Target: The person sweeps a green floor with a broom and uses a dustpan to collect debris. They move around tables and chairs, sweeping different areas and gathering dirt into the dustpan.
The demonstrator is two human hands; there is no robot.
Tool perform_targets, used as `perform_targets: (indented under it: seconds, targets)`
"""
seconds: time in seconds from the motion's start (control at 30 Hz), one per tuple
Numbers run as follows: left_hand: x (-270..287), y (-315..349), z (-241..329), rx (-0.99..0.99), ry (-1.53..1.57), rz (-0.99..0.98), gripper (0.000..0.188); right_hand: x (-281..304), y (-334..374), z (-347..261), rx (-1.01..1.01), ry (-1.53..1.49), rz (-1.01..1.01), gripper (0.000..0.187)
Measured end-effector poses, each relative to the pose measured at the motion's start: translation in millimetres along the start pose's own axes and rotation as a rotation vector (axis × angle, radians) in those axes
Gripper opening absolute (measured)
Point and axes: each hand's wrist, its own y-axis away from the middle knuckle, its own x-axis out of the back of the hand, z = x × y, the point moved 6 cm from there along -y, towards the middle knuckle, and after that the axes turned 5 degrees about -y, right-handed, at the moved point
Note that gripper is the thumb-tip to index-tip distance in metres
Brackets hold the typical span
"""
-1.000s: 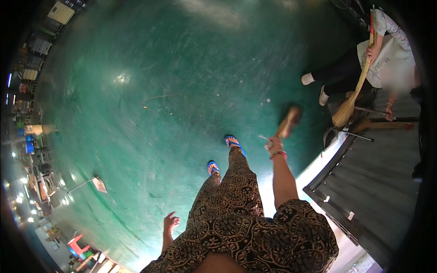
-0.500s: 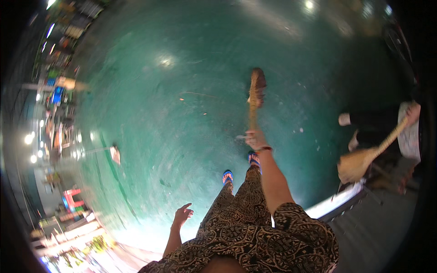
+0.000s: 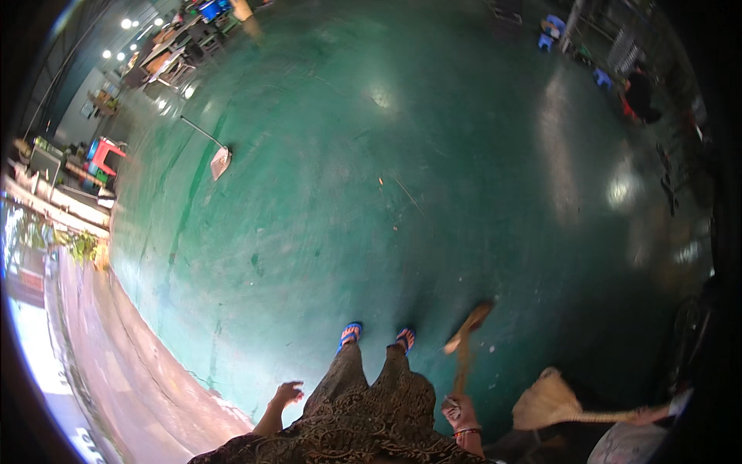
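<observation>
My right hand [image 3: 461, 414] is closed round the handle of a short straw broom [image 3: 468, 328], beside my right leg. The broom's brown head is low over the green floor and blurred by motion. Something small and pale shows at my right fingers, too unclear to name. My left hand [image 3: 290, 392] hangs by my left hip, fingers loosely apart and holding nothing. At the lower right, another person's hand [image 3: 651, 414] grips the handle of a second, wide straw broom [image 3: 547, 402].
A long-handled dustpan [image 3: 221, 162] stands on the floor to the far left. Beyond it are a red stool [image 3: 107, 155] and crowded tables. Small bits of litter [image 3: 396, 228] are scattered ahead. Blue stools [image 3: 550, 31] and a dark-clothed seated figure [image 3: 640, 94] are at the far right.
My view has turned to the right, so the dustpan sits higher. My right hand and broom have come from ahead of me back beside my right leg. The other person's broom has swung level.
</observation>
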Motion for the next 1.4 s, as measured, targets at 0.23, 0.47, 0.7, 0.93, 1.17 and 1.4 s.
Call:
perform_targets:
  seconds: [0.23,0.47,0.7,0.93,1.17,1.4]
  targets:
    - [-31.6,12.8,-1.0,-0.13,-0.09,0.032,0.04,-115.4,-92.3,3.3,0.053,0.688,-0.305,0.028]
    - [-7.6,25.8,52.7,-0.172,0.103,0.193,0.04,-186.0,-128.4,1.5,0.186,1.008,-0.17,0.029]
    - [-24.5,-11.7,24.4,-0.187,-0.145,0.148,0.043,-156.0,-46.8,52.8,0.1,1.523,-0.148,0.073]
    - [-40.3,33.4,-6.3,-0.104,0.016,0.199,0.041,-91.0,-129.1,130.7,-0.57,1.513,-0.074,0.036]
    - [-52.7,107.0,-70.7,0.053,0.18,0.334,0.04,-9.5,-237.3,202.1,-0.795,1.341,0.156,0.013]
    - [-121.8,116.9,-128.2,0.208,0.338,0.225,0.04,-118.2,-202.8,28.7,-0.49,1.319,0.216,0.041]
